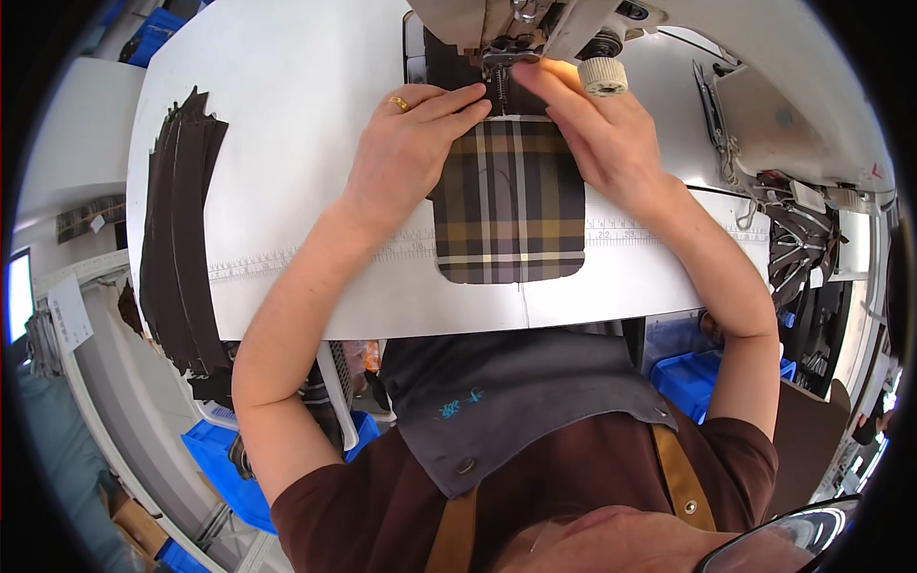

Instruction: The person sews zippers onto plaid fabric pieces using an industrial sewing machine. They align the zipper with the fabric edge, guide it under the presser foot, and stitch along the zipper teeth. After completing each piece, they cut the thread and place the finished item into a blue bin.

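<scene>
A plaid fabric piece (pixel 511 201) in black, olive, grey and white, with rounded near corners, lies flat in front of the sewing machine (pixel 449 14). Its far edge meets dark brown fabric under the presser foot (pixel 506 62). My left hand (pixel 406 143) rests along the left side of this edge, fingers stretched toward the foot; its thumb is hidden. On the other side, my right hand (pixel 611 134) reaches close beside the foot with its fingers extended, under the lit machine head. Both hands are open and press lightly against the fabric.
Dark brown strips (pixel 177 220) lie stacked at the table's left edge. A printed ruler (pixel 258 265) crosses the white tabletop (pixel 306 124). Thread snips (pixel 710 110) lie right of the machine, with bundled dark pieces (pixel 802 244) nearby. Blue bins (pixel 693 377) sit below the table.
</scene>
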`<state>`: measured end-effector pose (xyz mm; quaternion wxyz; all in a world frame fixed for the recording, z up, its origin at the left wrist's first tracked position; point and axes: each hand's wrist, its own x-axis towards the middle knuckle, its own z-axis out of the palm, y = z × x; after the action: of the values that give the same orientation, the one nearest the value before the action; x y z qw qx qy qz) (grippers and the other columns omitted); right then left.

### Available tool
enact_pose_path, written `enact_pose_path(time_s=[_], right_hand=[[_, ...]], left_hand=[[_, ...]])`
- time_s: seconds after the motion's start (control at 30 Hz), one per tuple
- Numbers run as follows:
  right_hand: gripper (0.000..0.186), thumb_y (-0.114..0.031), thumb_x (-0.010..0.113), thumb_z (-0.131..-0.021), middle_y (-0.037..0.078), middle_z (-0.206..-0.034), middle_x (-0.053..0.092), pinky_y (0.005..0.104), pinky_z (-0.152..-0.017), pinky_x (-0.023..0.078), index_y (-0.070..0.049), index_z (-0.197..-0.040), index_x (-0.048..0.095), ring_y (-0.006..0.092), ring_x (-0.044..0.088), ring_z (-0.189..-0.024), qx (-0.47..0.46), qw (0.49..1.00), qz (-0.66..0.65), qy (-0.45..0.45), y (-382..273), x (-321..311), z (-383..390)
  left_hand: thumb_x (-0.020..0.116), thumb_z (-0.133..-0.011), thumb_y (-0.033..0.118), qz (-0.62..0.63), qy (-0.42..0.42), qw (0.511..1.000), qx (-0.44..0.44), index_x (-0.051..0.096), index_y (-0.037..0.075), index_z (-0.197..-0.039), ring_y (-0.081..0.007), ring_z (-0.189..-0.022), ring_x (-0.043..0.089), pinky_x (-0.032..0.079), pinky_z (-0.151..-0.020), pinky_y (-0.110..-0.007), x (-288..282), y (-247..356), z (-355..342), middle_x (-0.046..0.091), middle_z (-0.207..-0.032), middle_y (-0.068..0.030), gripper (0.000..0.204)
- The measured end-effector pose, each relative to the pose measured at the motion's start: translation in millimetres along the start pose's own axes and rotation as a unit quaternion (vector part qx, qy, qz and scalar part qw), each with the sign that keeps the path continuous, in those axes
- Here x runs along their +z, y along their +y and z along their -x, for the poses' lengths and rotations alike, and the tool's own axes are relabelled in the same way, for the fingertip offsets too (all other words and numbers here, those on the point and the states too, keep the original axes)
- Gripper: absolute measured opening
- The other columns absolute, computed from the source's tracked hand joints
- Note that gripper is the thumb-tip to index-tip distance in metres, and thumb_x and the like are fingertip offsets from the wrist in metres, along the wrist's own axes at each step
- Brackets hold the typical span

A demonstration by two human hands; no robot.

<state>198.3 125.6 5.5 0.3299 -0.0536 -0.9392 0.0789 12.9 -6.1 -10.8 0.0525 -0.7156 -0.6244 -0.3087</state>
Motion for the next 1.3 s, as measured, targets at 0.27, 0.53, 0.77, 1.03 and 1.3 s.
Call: enact_pose_path(time_s=[0.27,0.53,0.77,1.03,1.3], right_hand=[[0.041,-0.003,0.062,-0.073,0.004,-0.11,0.062,0.0349,-0.084,0.047,-0.014,-0.114,0.062,0.0239,0.057,-0.101,-0.008,0.996,0.049,-0.072,3,4,6],[0.041,0.0,0.062,-0.075,0.004,-0.121,0.059,0.0324,-0.076,0.048,-0.013,-0.114,0.064,0.0254,0.056,-0.107,-0.015,0.995,0.003,-0.096,5,7,7],[0.027,-0.023,0.059,-0.092,-0.001,-0.061,0.057,0.0178,-0.043,0.036,0.001,-0.104,0.061,0.0028,0.043,-0.044,0.466,0.749,-0.468,-0.059,-8,-15,-18],[0.017,-0.018,0.063,-0.086,0.002,-0.072,0.062,0.0261,-0.052,0.045,-0.009,-0.099,0.067,0.0143,0.056,-0.057,0.197,0.949,-0.227,-0.098,14,4,-12],[0.011,-0.017,0.065,-0.08,0.008,-0.07,0.061,0.0358,-0.057,0.05,-0.008,-0.086,0.062,0.0267,0.061,-0.065,-0.047,0.997,0.056,-0.004,6,27,-19]], left_hand=[[0.059,-0.076,-0.001,0.002,-0.01,1.0,0.009,0.068,0.012,-0.109,-0.022,-0.094,0.058,0.048,-0.084,-0.031,-1,-3,0,0.064,-0.116,0.001,0.036],[0.06,-0.076,-0.001,0.021,-0.009,1.0,-0.015,0.068,0.01,-0.108,-0.0226,-0.095,0.058,0.049,-0.084,-0.03,1,-4,-4,0.064,-0.115,-0.0003,0.035],[0.061,-0.082,0.003,0.185,-0.031,0.972,-0.142,0.069,0.008,-0.104,-0.0205,-0.099,0.057,0.047,-0.086,-0.03,-5,-3,-7,0.066,-0.113,-0.0032,0.024],[0.066,-0.078,0.01,0.026,0.01,1.0,-0.001,0.067,0.007,-0.093,-0.0224,-0.09,0.06,0.051,-0.071,-0.032,-7,-8,-18,0.065,-0.098,-0.0021,0.016],[0.063,-0.08,0.007,0.076,-0.036,0.996,-0.003,0.066,0.004,-0.096,-0.0255,-0.09,0.062,0.05,-0.08,-0.033,1,-21,-25,0.063,-0.104,-0.0059,0.016]])
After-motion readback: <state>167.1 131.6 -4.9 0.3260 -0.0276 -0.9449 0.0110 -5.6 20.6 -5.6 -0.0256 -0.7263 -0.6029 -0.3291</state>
